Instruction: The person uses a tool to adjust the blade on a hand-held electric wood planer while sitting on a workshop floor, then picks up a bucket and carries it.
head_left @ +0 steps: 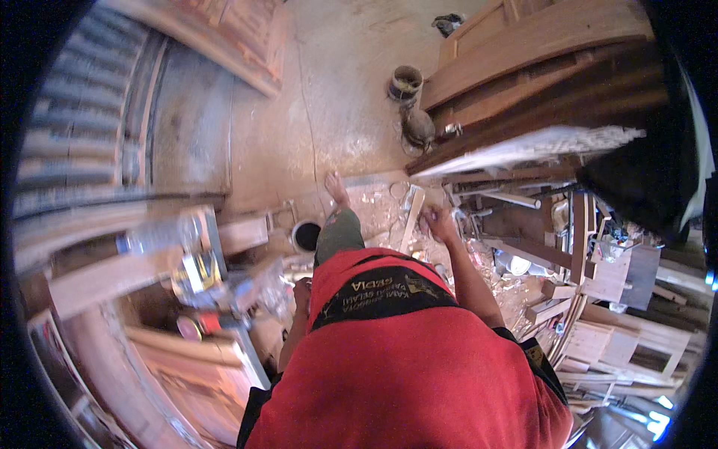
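My right hand [439, 223] hangs low at my right side, its fingers loosely bent and a little apart, with nothing visible in them. Close by its fingertips is a pale wooden strip [412, 217]; whether the two touch I cannot tell. Only a small part of my left hand [302, 290] shows beside my red shirt, and its fingers are hidden. A dark round bucket or pot [306, 236] stands on the floor just beyond it. Beside that, my bare foot [336, 185] is stretched forward on the floor.
A cluttered bench with a clear plastic bottle [161, 236] is at left. Carved wooden panels [224, 37] stand at far left. A large wooden piece [538, 49] and a round container [405, 82] are far right. Wood offcuts [550, 310] and shavings cover the right floor.
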Demonstrator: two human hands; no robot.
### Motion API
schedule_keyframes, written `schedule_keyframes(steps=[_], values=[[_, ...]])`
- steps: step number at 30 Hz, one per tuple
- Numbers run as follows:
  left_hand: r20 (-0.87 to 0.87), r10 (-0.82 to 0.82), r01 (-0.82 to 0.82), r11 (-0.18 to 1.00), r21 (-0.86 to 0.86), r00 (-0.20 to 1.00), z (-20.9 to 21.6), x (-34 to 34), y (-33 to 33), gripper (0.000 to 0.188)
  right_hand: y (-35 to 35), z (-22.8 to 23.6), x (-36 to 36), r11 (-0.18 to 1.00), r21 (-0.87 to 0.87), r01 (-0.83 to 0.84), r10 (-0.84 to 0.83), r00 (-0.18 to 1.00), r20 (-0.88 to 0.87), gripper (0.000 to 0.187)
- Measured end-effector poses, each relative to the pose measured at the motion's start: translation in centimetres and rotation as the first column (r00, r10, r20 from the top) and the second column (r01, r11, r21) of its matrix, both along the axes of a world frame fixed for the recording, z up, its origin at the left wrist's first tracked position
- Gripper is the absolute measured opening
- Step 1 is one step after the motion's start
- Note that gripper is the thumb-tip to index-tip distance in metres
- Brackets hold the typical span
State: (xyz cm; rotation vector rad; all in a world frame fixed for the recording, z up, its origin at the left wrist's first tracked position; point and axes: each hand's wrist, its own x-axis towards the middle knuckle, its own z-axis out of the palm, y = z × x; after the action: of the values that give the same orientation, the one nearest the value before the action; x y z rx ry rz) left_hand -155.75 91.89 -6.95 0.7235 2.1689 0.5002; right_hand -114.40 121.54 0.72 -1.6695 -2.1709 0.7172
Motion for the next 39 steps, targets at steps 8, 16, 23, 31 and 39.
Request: schedule_keyframes(steps=[8, 16, 23, 31, 39], values=[[0.238, -0.170, 0.147, 0.983, 0.112, 0.956, 9.1, -16.3, 32.1, 0.031, 2.8, -2.5, -0.2, 0.713, -0.587, 0.383, -0.542, 0.832, -0.115, 0.023], [-0.166, -0.440, 0.455, 0.888, 0.066, 0.883, 11.0, -23.2, 53.8, 0.033, 11.5, -4.9, -11.3, 0.784, -0.463, 0.412, -0.414, 0.904, 0.105, 0.028], [-0.132, -0.426, 0.411, 0.902, -0.129, 0.895, 8.1, -23.9, 63.8, 0.041, 28.0, -9.7, -15.0, 0.745, -0.509, 0.431, -0.489, 0.872, 0.024, 0.026], [0.049, -0.405, 0.408, 0.908, -0.094, 0.913, 3.0, -38.1, 80.4, 0.047, 57.8, -1.8, -16.5, 0.777, -0.296, 0.555, -0.623, 0.743, -0.244, 0.023], [0.093, -0.861, 0.854, 0.472, -0.221, 0.500, 1.9, -27.3, 101.5, 0.055, 57.5, -6.1, -12.3, 0.439, -0.204, 0.875, -0.898, 0.422, -0.121, 0.024]])
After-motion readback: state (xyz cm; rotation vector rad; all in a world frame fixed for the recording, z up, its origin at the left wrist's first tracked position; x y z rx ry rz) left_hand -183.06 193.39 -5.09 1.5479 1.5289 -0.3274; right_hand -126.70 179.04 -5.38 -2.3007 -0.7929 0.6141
